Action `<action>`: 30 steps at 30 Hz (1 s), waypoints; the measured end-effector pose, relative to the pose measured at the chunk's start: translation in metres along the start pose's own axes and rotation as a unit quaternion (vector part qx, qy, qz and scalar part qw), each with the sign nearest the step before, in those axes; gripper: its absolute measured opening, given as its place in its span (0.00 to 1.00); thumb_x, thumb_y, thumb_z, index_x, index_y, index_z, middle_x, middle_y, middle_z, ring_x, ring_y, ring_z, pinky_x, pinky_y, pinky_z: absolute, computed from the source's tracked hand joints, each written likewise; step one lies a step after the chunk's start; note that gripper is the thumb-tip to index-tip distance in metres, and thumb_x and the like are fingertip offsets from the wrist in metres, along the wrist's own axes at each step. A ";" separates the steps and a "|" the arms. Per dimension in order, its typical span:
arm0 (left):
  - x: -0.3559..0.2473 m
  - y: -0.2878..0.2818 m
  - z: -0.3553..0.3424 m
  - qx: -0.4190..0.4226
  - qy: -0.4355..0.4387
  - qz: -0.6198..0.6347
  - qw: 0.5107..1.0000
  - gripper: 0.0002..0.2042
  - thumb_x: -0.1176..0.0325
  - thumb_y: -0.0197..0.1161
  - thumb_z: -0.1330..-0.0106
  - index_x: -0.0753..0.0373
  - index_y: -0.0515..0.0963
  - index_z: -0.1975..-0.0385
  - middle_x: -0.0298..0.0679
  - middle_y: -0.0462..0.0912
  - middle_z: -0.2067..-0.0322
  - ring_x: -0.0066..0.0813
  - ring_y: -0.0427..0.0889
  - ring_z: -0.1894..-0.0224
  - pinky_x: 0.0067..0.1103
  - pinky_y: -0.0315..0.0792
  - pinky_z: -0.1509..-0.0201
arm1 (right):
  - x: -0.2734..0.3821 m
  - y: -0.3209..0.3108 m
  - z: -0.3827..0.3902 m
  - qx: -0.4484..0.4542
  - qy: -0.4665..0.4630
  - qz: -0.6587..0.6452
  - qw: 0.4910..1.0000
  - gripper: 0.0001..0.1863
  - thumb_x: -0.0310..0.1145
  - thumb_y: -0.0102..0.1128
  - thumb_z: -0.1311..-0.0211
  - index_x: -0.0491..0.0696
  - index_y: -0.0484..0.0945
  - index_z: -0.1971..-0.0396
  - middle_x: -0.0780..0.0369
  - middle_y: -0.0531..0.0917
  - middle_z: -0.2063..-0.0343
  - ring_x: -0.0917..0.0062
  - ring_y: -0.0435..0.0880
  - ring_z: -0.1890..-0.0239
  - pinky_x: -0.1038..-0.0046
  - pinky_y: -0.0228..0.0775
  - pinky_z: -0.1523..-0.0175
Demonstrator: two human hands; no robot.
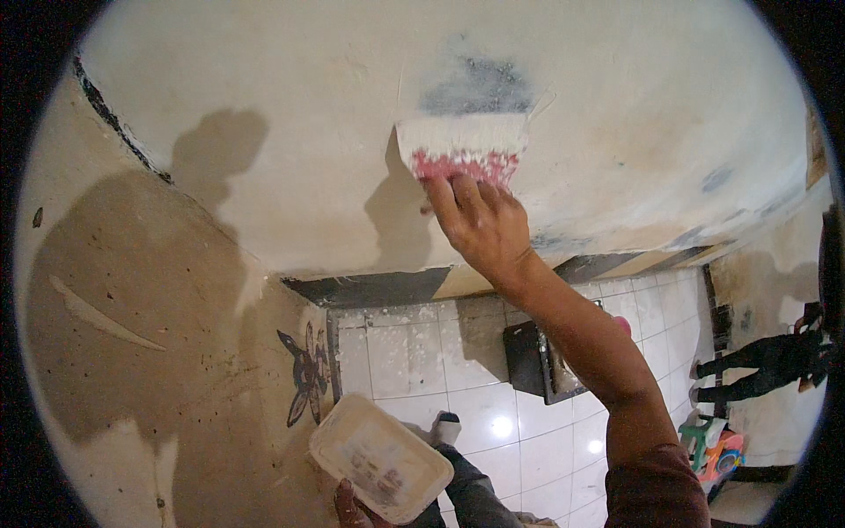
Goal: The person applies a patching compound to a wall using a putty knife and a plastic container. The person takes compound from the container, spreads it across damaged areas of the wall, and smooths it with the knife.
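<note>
My right hand (pixel 482 220) reaches up to the pale wall, fingers wrapped round the narrow end of a wide putty spreader (pixel 466 165). The spreader is red near my fingers, and thick white paste coats its broad end. Its upper edge lies against the wall, just below a dark grey patch (pixel 484 85). Low in the view, my left hand (pixel 355 508) grips the near rim of a cream rectangular plastic tub (pixel 330 437). Whitish paste smears the inside of the tub, with darker marks on its bottom. Most of my left hand is hidden under the tub.
A black box-like object (pixel 525 359) stands on the white tiled floor (pixel 403 359), partly behind my right forearm. Brown wall (pixel 132 387) rises at the left. Another person in dark clothes (pixel 766 359) is at the right, near a colourful toy-like object (pixel 711 447).
</note>
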State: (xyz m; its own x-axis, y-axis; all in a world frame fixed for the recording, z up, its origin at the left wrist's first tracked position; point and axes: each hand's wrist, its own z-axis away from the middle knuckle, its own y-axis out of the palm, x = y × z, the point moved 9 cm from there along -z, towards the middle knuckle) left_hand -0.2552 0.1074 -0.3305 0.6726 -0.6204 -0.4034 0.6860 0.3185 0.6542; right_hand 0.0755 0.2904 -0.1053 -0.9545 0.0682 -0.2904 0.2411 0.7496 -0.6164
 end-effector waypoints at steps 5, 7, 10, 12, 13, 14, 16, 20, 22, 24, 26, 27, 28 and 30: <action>-0.002 -0.015 0.001 -0.011 -0.001 0.014 1.000 0.30 0.54 0.56 0.37 0.62 0.61 0.37 0.45 0.68 0.40 0.47 0.68 0.40 0.46 0.63 0.37 | -0.006 -0.026 0.047 -0.079 -0.011 -0.055 0.995 0.12 0.30 0.66 0.55 0.50 0.75 0.68 0.63 0.75 0.76 0.73 0.78 0.80 0.72 0.70 0.78; -0.002 -0.017 0.000 -0.013 -0.002 0.013 1.000 0.30 0.53 0.56 0.37 0.62 0.62 0.37 0.45 0.68 0.41 0.47 0.69 0.41 0.46 0.64 0.37 | -0.023 -0.051 0.041 -0.105 0.057 -0.013 0.993 0.13 0.24 0.68 0.63 0.48 0.74 0.75 0.62 0.77 0.81 0.70 0.79 0.79 0.70 0.67 0.79; 0.001 -0.021 -0.001 -0.016 -0.003 0.015 1.000 0.30 0.53 0.56 0.37 0.62 0.62 0.37 0.45 0.69 0.41 0.48 0.70 0.42 0.46 0.65 0.38 | -0.058 -0.054 0.021 -0.137 0.282 0.002 0.950 0.13 0.22 0.68 0.64 0.47 0.74 0.74 0.59 0.80 0.77 0.65 0.81 0.79 0.66 0.70 0.77; 0.005 -0.021 -0.002 -0.012 -0.011 0.016 1.000 0.30 0.53 0.56 0.37 0.62 0.62 0.38 0.46 0.70 0.42 0.48 0.71 0.43 0.46 0.65 0.38 | -0.056 -0.034 0.007 -0.148 0.301 -0.048 0.941 0.11 0.23 0.65 0.58 0.47 0.74 0.72 0.56 0.82 0.72 0.62 0.82 0.78 0.64 0.73 0.75; 0.007 -0.020 -0.003 -0.008 -0.014 0.018 1.000 0.30 0.53 0.56 0.36 0.63 0.62 0.38 0.46 0.70 0.42 0.48 0.71 0.43 0.46 0.66 0.39 | -0.041 -0.017 -0.001 -0.153 0.275 -0.052 0.948 0.11 0.23 0.63 0.57 0.48 0.75 0.70 0.57 0.81 0.73 0.64 0.82 0.78 0.65 0.74 0.74; 0.008 -0.020 -0.005 -0.006 -0.014 0.020 1.000 0.30 0.52 0.56 0.36 0.63 0.62 0.38 0.46 0.70 0.42 0.48 0.71 0.43 0.45 0.66 0.39 | -0.025 -0.002 -0.008 -0.158 0.250 -0.056 0.954 0.11 0.24 0.62 0.56 0.49 0.75 0.69 0.58 0.81 0.75 0.65 0.82 0.78 0.67 0.75 0.74; 0.008 -0.019 -0.005 0.005 -0.015 0.020 1.000 0.30 0.53 0.56 0.36 0.62 0.62 0.38 0.45 0.70 0.42 0.48 0.71 0.43 0.46 0.66 0.39 | 0.014 0.012 -0.018 -0.100 0.160 -0.072 0.979 0.11 0.27 0.59 0.50 0.49 0.76 0.63 0.60 0.79 0.74 0.70 0.81 0.77 0.69 0.73 0.75; 0.006 -0.024 -0.007 0.003 0.007 0.015 1.000 0.31 0.52 0.57 0.37 0.62 0.62 0.37 0.45 0.69 0.41 0.48 0.71 0.43 0.46 0.65 0.38 | 0.022 -0.036 -0.020 -0.139 0.122 -0.109 0.977 0.11 0.27 0.59 0.53 0.49 0.75 0.66 0.62 0.76 0.77 0.72 0.79 0.79 0.72 0.72 0.76; 0.008 -0.019 -0.010 0.002 -0.001 0.026 1.000 0.32 0.51 0.57 0.38 0.61 0.61 0.37 0.45 0.69 0.41 0.48 0.70 0.42 0.46 0.64 0.38 | 0.003 -0.049 -0.023 -0.178 0.127 -0.031 0.975 0.12 0.21 0.58 0.60 0.51 0.73 0.72 0.63 0.74 0.80 0.71 0.77 0.81 0.71 0.69 0.78; 0.010 -0.013 -0.011 0.008 -0.010 0.035 0.999 0.32 0.51 0.58 0.38 0.61 0.61 0.37 0.45 0.68 0.40 0.48 0.69 0.41 0.46 0.64 0.38 | -0.010 -0.023 -0.025 -0.132 0.101 -0.031 0.986 0.11 0.21 0.59 0.61 0.51 0.73 0.74 0.64 0.73 0.82 0.72 0.76 0.82 0.73 0.69 0.79; 0.006 -0.012 -0.009 0.007 -0.012 0.045 0.999 0.33 0.51 0.58 0.39 0.61 0.61 0.36 0.45 0.67 0.40 0.48 0.68 0.41 0.46 0.63 0.37 | -0.008 -0.017 -0.025 -0.110 0.085 -0.038 0.990 0.11 0.20 0.59 0.61 0.50 0.74 0.76 0.64 0.72 0.84 0.72 0.75 0.83 0.73 0.68 0.79; 0.003 -0.015 -0.005 0.006 -0.010 0.052 0.999 0.33 0.50 0.58 0.39 0.61 0.61 0.36 0.45 0.67 0.40 0.48 0.68 0.40 0.46 0.63 0.37 | 0.000 -0.025 -0.017 -0.109 0.081 -0.043 0.990 0.10 0.20 0.60 0.61 0.50 0.74 0.76 0.64 0.71 0.84 0.72 0.76 0.83 0.73 0.68 0.78; 0.000 -0.016 -0.003 0.005 -0.008 0.061 0.998 0.34 0.50 0.59 0.39 0.61 0.61 0.36 0.45 0.67 0.40 0.48 0.67 0.40 0.46 0.63 0.37 | 0.005 -0.032 -0.013 -0.108 0.077 -0.047 0.990 0.10 0.20 0.60 0.61 0.50 0.74 0.77 0.64 0.71 0.85 0.72 0.76 0.83 0.73 0.69 0.78; 0.000 -0.015 0.001 0.001 -0.024 0.103 0.994 0.34 0.50 0.59 0.40 0.60 0.60 0.36 0.45 0.66 0.39 0.48 0.67 0.39 0.46 0.62 0.37 | -0.002 -0.043 -0.014 -0.111 0.088 -0.045 0.989 0.10 0.20 0.60 0.59 0.50 0.75 0.75 0.64 0.76 0.81 0.73 0.78 0.80 0.74 0.70 0.75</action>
State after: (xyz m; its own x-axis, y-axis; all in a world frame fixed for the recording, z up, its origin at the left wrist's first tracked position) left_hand -0.2651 0.1016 -0.3394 0.7848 -0.5756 -0.2295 0.5345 0.4414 0.7207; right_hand 0.0646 0.2668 -0.0679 -0.9909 0.0933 -0.0970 0.1273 0.8830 -0.4518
